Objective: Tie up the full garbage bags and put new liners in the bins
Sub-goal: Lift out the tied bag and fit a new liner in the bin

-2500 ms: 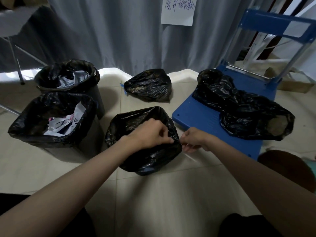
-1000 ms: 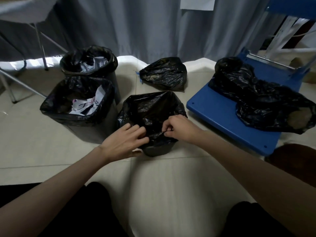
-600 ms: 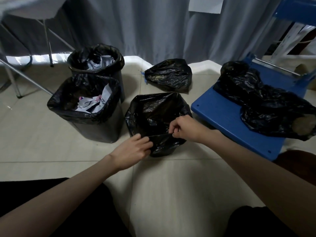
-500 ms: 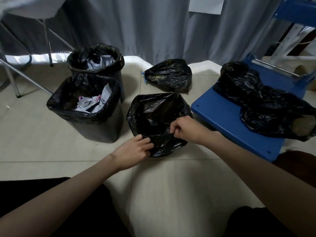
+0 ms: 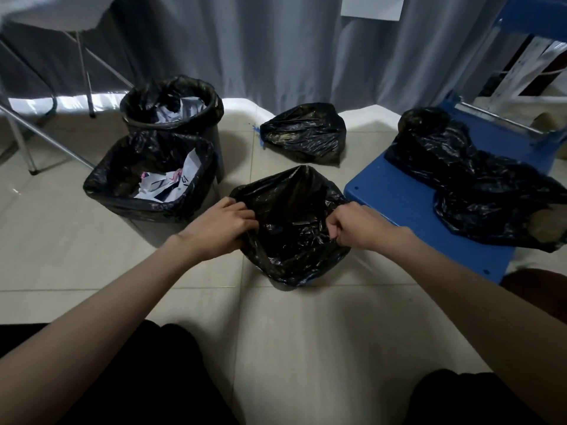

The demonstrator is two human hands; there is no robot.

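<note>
A small bin with a black liner point(image 5: 291, 216) stands on the floor right in front of me, its mouth open and dark inside. My left hand point(image 5: 222, 225) grips the liner's left rim. My right hand point(image 5: 352, 227) pinches the right rim, and the two hands hold the mouth spread wide. To the left, a square bin point(image 5: 147, 182) and a round bin point(image 5: 171, 102) behind it both hold black liners filled with crumpled paper. A tied black garbage bag point(image 5: 303, 133) lies on the floor behind the small bin.
A blue chair point(image 5: 408, 207) lies tipped on the floor at the right with loose black bags point(image 5: 478, 179) heaped on its seat. Metal folding legs point(image 5: 46, 133) stand at the far left. A grey curtain point(image 5: 260, 47) closes the back. My knees are at the bottom edge.
My hands were close together on the liner's near rim; they have moved apart to its left and right sides, and the liner's mouth has been pulled wide over the bin.
</note>
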